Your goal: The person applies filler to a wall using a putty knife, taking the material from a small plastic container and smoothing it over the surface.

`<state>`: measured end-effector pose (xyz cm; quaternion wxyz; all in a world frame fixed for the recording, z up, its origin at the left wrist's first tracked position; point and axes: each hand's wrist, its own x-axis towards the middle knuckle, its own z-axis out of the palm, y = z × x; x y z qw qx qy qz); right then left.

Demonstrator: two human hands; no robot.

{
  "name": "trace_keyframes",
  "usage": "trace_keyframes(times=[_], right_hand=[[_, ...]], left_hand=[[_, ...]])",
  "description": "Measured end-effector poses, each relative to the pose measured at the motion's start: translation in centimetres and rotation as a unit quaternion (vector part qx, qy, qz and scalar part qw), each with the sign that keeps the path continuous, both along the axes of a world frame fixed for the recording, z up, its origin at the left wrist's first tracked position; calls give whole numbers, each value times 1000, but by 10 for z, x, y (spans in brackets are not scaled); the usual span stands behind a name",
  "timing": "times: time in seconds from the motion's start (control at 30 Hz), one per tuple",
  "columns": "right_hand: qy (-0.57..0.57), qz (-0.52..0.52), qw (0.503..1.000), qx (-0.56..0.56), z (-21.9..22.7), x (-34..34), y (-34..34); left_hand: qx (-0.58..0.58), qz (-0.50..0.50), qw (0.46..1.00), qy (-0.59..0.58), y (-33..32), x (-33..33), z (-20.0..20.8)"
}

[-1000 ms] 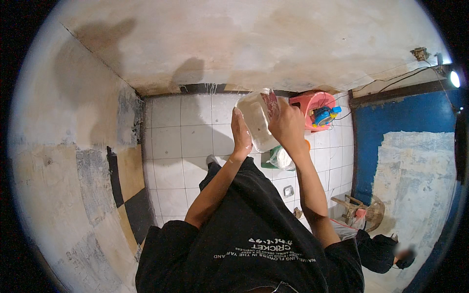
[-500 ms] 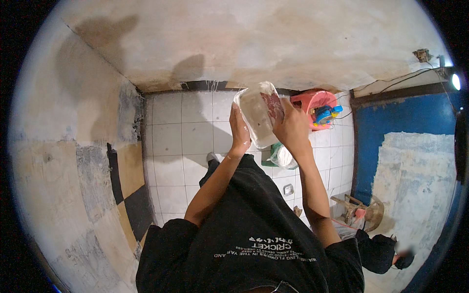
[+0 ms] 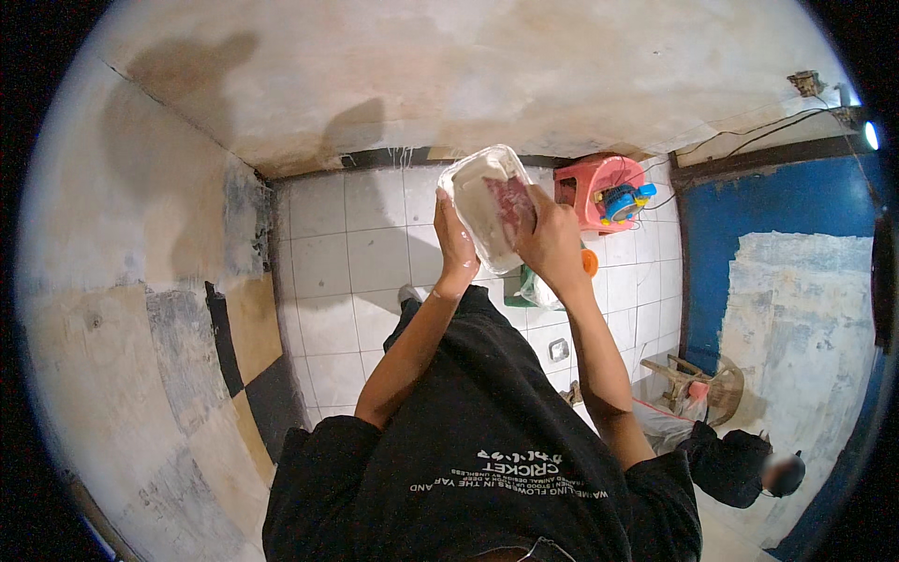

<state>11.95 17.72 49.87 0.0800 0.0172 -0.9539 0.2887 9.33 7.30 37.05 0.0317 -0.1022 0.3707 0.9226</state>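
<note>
The white tray sits tilted up in front of the person's chest, high over the tiled floor; the left hand presses flat against its left edge, fingers closed on the rim. On the right, the right hand rubs a pinkish cloth inside it. From where I stand, a hard rub could push the tray out of that one-sided hold and drop it onto the tiles.
</note>
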Motion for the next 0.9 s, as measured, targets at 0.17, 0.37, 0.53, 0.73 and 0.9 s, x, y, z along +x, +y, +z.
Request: trace_keyframes(times=[0.17,0.37,0.53,0.73,0.9], right_hand=[[31,14,995,-94,-9,3,-10],[43,-6,997,-62,8,6,-18],[36,-6,999,-4,-4,3,-24],[56,24,998,19,-19,4,-26],[39,24,999,-3,-3,12,-36]], left_hand=[[3,8,1000,-24,-5,2,3],[58,3,997,-51,-8,3,-2],[22,2,999,-42,-13,4,-6],[4,-17,1000,-22,-21,6,-7],[14,-29,999,-8,-26,9,-9]])
